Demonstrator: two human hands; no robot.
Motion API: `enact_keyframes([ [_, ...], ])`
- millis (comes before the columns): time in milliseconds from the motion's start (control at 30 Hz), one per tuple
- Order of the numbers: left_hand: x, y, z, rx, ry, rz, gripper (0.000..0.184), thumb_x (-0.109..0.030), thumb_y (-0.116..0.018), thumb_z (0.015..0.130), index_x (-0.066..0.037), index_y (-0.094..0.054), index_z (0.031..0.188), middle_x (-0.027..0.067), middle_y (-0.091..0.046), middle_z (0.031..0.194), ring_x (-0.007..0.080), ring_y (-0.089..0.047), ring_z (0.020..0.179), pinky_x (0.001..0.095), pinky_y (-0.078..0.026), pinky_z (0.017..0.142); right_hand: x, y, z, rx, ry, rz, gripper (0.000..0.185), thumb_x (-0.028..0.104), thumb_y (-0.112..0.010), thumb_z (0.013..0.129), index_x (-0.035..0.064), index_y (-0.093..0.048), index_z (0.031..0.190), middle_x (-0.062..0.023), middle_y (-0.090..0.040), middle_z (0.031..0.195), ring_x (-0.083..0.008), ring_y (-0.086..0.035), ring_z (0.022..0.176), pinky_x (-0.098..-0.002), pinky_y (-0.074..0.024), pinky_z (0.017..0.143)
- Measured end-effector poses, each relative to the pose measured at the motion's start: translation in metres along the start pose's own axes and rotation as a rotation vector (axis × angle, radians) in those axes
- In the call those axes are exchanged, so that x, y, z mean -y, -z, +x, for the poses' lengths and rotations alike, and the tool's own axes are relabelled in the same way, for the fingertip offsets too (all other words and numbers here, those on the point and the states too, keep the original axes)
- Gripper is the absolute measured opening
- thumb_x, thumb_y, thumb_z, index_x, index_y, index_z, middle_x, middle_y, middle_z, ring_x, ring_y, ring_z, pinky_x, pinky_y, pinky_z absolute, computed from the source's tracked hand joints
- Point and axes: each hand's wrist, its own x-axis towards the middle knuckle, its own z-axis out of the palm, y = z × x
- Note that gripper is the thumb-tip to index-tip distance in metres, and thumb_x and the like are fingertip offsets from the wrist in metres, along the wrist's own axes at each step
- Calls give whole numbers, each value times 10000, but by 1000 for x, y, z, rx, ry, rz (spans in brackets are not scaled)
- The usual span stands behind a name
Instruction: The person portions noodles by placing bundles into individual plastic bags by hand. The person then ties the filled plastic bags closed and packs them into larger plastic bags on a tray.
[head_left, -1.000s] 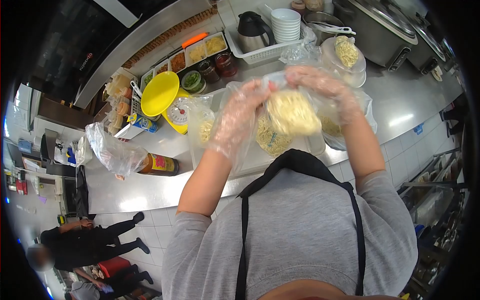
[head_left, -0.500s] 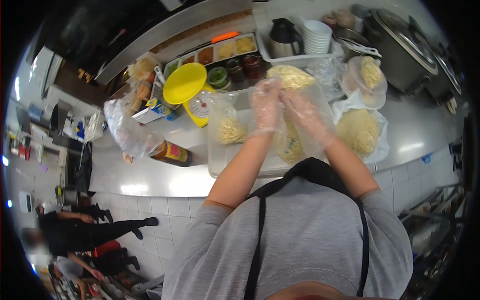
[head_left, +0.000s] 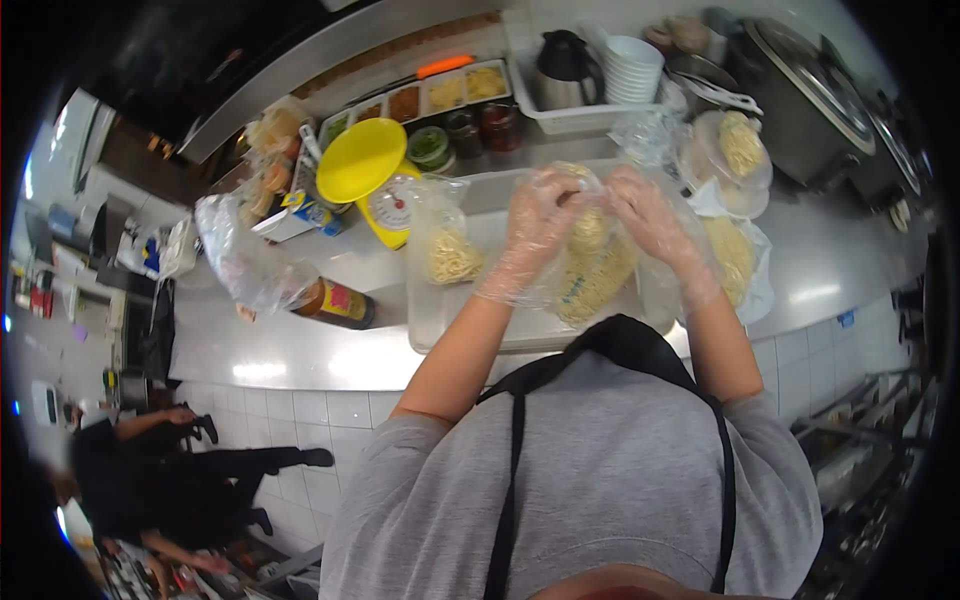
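Observation:
My left hand (head_left: 540,218) and my right hand (head_left: 652,222), both in clear plastic gloves, are close together above a translucent tray (head_left: 425,322). Their fingers are pinched on the upper edges of a clear plastic bag. A clump of pale noodles (head_left: 588,232) shows between the hands, partly hidden by film and fingers. More noodles (head_left: 595,285) in clear plastic with blue print are below, inside the tray. At the tray's left end is another bag of noodles (head_left: 453,258), standing apart from my left hand.
A yellow kitchen scale (head_left: 365,165) and a sauce bottle (head_left: 338,303) are on the left. Behind are topping containers (head_left: 445,95), jars (head_left: 500,127), a thermos jug (head_left: 568,72) and stacked white bowls (head_left: 633,72). Wrapped noodles (head_left: 728,255) lie right. A person (head_left: 170,470) stands lower left.
My hands have moved apart and slightly toward me, my right one shifting right. The noodle clump beyond my hands now shows between them. The other person has shifted position.

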Motion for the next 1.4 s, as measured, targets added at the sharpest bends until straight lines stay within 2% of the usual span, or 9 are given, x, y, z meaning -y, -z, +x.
enact_keyframes([
  [267, 14, -12, -8, 160, 291, -254, 181, -188, -683, 732, -21, -631, 776, 115, -610, 782, 271, -568, 714, 356, -439, 659, -18, -29, -8, -204, -469, 568, 358, 319, -473, 911, 3, -609, 1011, -95, -604, 953, -201, -546, 929, -337, -407, 825],
  [333, 2, -6, 0, 212, 161, 43, 196, -175, -686, 738, -35, -621, 858, 118, -586, 856, 244, -545, 774, 340, -435, 725, -29, -27, -6, -158, -498, 663, 369, 338, -468, 917, 4, -604, 997, -72, -597, 935, -172, -537, 908, -323, -405, 817],
  [433, 9, -9, -1, 226, 137, 156, 211, -205, -686, 737, -38, -603, 834, 121, -583, 843, 243, -547, 770, 341, -432, 714, -53, -22, 0, -19, -335, 889, 346, 352, -483, 910, 27, -589, 963, -47, -573, 899, -152, -520, 851, -284, -395, 801],
  [500, 14, -11, -2, 242, 154, 135, 200, -199, -672, 747, -37, -596, 836, 124, -585, 848, 247, -550, 779, 343, -431, 719, -79, -21, 2, 142, 35, 1702, 353, 418, -502, 898, 82, -579, 977, -31, -563, 959, -127, -503, 911, -297, -378, 839],
  [533, 15, -12, -3, 257, 167, 119, 190, -194, -658, 758, -36, -590, 839, 126, -587, 852, 251, -554, 789, 345, -431, 725, -57, -15, 0, 137, 34, 1702, 353, 418, -502, 898, 82, -579, 977, -31, -563, 959, -127, -503, 911, -297, -378, 839],
  [600, 18, -13, -3, 238, 134, 88, 172, -173, -649, 760, -36, -577, 835, 123, -579, 809, 263, -555, 747, 360, -430, 690, -14, -3, -7, -99, -360, 931, 321, 368, -520, 883, 67, -566, 984, -15, -549, 1017, -133, -486, 970, -309, -372, 868],
  [800, 25, 0, -2, 350, 160, -62, 150, -155, -625, 788, -40, -565, 864, 96, -566, 792, 223, -540, 709, 345, -425, 663, -29, -1, 2, 162, -132, 473, 306, 217, -591, 774, 87, -530, 1045, -3, -514, 1038, -136, -469, 974, -309, -376, 871],
  [1167, 32, 7, -2, 496, 171, -174, 154, -98, -593, 789, -62, -562, 936, 63, -570, 876, 196, -549, 817, 316, -431, 750, -39, -14, 8, 185, -25, 371, 344, 325, -658, 767, 78, -528, 969, -29, -517, 959, -174, -475, 897, -322, -402, 810],
  [1400, 25, -19, -11, 125, 64, 81, 120, -32, -586, 755, -37, -544, 868, 123, -568, 861, 291, -546, 813, 373, -425, 733, -38, -24, 5, 109, -143, 390, 347, 360, -628, 814, 59, -525, 953, -26, -521, 901, -141, -476, 875, -306, -401, 795],
])
